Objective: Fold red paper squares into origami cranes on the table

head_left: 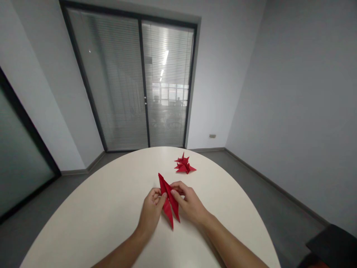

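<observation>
Between my hands is a folded piece of red paper (169, 196), long and pointed at its top end and split into two points at its lower end. My left hand (152, 208) pinches its left side, thumb on top and fingers curled beneath. On the right side, my right hand (188, 201) grips the paper between thumb and fingers. Farther back on the table lies a small cluster of red folded-paper pieces (185, 165) with several sharp points; neither hand touches it.
The round cream-coloured table (111, 216) has a curved edge all around. Beyond it stand glass panels with blinds (122, 85) in dark frames. A dark object, perhaps a chair (334, 243), shows at the lower right.
</observation>
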{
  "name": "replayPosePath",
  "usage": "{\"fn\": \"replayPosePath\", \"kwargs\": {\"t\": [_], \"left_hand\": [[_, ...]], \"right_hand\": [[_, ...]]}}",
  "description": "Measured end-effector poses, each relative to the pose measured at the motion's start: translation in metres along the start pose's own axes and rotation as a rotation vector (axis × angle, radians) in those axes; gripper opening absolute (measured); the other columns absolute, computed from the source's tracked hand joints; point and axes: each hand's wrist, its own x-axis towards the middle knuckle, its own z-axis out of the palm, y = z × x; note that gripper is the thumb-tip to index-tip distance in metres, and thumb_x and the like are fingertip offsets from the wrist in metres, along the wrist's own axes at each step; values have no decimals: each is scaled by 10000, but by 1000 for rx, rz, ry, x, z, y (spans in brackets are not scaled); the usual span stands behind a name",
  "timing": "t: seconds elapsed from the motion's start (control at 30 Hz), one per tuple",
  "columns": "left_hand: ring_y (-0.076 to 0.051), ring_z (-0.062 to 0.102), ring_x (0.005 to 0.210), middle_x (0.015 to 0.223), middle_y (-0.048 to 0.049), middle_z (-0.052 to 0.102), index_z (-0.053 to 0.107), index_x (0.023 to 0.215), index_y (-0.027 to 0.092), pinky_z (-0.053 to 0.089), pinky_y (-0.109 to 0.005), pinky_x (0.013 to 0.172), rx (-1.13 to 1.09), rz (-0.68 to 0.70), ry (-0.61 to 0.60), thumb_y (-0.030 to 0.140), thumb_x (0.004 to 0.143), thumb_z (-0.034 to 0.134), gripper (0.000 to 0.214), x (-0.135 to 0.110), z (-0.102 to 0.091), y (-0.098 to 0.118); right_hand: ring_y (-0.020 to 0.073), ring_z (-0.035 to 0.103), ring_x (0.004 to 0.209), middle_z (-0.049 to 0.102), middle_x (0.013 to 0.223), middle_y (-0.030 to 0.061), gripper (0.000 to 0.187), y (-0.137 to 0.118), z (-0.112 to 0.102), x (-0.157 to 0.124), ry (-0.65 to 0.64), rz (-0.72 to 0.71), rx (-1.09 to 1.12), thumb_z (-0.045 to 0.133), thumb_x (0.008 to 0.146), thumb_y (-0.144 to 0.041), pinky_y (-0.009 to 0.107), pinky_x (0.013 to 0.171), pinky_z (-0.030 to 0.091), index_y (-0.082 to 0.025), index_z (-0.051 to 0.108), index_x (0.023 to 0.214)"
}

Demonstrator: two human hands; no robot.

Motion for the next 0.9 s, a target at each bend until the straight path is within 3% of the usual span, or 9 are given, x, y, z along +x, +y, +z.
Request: {"fn": "replayPosePath", "kwargs": {"t": [0.13, 0.23, 0.37, 0.6, 0.8, 0.9], "left_hand": [[-143, 572, 605, 662, 21, 606, 567, 761, 189, 464, -245, 599, 22, 6, -11, 454, 728, 748, 323, -2, 1, 3], [-144, 579, 623, 688, 18, 612, 581, 775, 186, 464, -241, 603, 20, 15, -30, 446, 748, 734, 302, -3, 1, 4], [-155, 603, 657, 729, 5, 635, 602, 805, 185, 481, -251, 638, 16, 38, -41, 446, 764, 717, 288, -4, 1, 5], [-169, 630, 689, 753, -10, 664, 610, 821, 185, 487, -257, 649, 25, 33, -6, 439, 772, 725, 284, -2, -1, 0], [-203, 680, 839, 927, -54, 715, 612, 943, 180, 524, -318, 805, -125, -12, 30, 405, 703, 795, 376, 3, 0, -3], [-202, 684, 834, 960, -55, 716, 603, 1000, 180, 531, -313, 772, -259, -101, 2, 426, 719, 792, 418, 2, 2, 1]], "right_hand": [[157, 629, 743, 688, 838, 8, 206, 2, 2, 2, 94, 11, 8, 482, 992, -374, 269, 667, 478, -216, 593, 1069], [178, 658, 851, 708, 992, 44, 236, -3, 2, 2, 92, 21, -67, 489, 984, -374, 291, 735, 510, -213, 644, 1059], [217, 656, 997, 690, 1147, 72, 309, -6, 1, 2, 124, -27, -214, 662, 870, -350, 345, 850, 534, -221, 655, 1150], [217, 652, 1005, 715, 1078, 74, 151, 1, -2, 4, 230, -101, -290, 579, 884, -236, 367, 907, 500, -215, 725, 916], [201, 630, 759, 699, 817, 46, 210, -3, -2, 4, 274, -16, -192, 501, 943, -335, 325, 731, 492, -203, 649, 872], [196, 608, 715, 677, 808, 38, 240, 0, -1, 4, 290, 2, -135, 476, 966, -397, 310, 677, 473, -207, 610, 906]]}}
